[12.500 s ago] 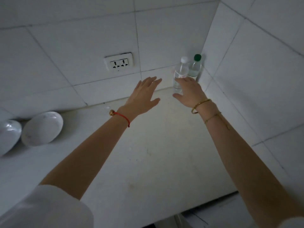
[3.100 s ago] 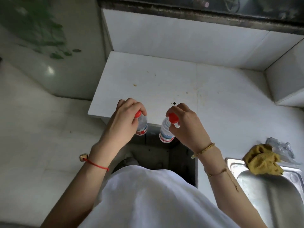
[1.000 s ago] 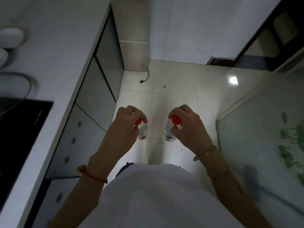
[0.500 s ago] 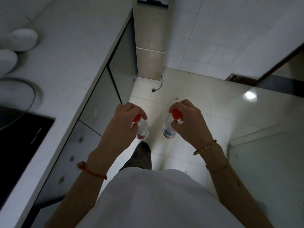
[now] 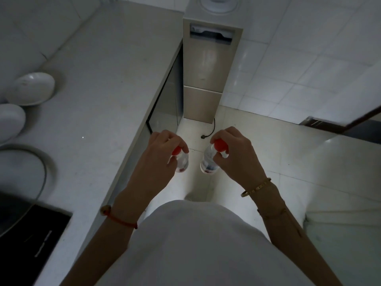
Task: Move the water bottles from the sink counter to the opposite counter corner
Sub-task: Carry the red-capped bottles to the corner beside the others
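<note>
1. Water bottles hung by their necks, one from each of my hands, over the floor beside the counter (image 5: 107, 83); neither touched anything but my fingers.
2. My left hand (image 5: 158, 162) had its fingertips curled tight round the red cap of the left bottle (image 5: 182, 162), the clear body dangling below.
3. My right hand (image 5: 235, 155) pinched the red cap of the right bottle (image 5: 208, 164) the same way, fingers closed, nothing else held.
4. I judged a cap pinch weak for carrying: better to keep both bottles hanging plumb, apart, and walk without swinging them.
5. The left bottle was near the counter edge, so I judged it should be lifted well clear before crossing over.
6. Two white bowls (image 5: 33, 88) sat further off on the counter; the corner beyond them I could not see, so the set-down needed a look first.
</note>
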Demonstrator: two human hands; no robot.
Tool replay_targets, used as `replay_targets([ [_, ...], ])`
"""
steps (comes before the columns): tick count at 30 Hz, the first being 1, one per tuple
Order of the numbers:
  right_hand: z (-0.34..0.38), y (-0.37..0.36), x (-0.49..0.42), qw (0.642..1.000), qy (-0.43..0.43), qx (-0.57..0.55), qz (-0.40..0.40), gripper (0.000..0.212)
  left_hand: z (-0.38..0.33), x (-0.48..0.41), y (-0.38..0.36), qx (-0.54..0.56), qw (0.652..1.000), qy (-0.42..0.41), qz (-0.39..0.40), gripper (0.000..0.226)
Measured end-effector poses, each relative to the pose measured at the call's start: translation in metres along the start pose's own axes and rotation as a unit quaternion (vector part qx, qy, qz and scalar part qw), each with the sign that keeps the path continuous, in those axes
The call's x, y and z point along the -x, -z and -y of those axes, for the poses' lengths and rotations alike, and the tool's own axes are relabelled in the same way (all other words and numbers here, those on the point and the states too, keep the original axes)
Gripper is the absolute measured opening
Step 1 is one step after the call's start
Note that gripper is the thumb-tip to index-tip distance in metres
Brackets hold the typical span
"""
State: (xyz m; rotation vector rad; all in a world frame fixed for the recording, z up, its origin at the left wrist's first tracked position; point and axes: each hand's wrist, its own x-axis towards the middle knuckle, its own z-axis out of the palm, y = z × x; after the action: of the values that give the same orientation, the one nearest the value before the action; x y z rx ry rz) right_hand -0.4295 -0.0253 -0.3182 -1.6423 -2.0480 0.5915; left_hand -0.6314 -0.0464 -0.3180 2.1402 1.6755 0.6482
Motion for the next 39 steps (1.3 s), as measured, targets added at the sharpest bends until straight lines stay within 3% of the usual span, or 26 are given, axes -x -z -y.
replay_targets([
  [13,-0.007,-0.012,-0.151,1.000,0.015,0.005,0.022,0.033,0.063,-0.124,0.007,-0.001,0.999,0.031,-0.037,0.024],
  [33,-0.076,0.018,-0.419,0.974,0.195,-0.016,0.118,0.027,0.064,-0.340,0.003,-0.003,0.976,0.183,-0.120,0.035],
  [39,-0.088,0.014,-0.476,0.968,0.214,-0.014,0.128,0.023,0.070,-0.383,0.003,-0.011,0.970,0.205,-0.129,0.036],
])
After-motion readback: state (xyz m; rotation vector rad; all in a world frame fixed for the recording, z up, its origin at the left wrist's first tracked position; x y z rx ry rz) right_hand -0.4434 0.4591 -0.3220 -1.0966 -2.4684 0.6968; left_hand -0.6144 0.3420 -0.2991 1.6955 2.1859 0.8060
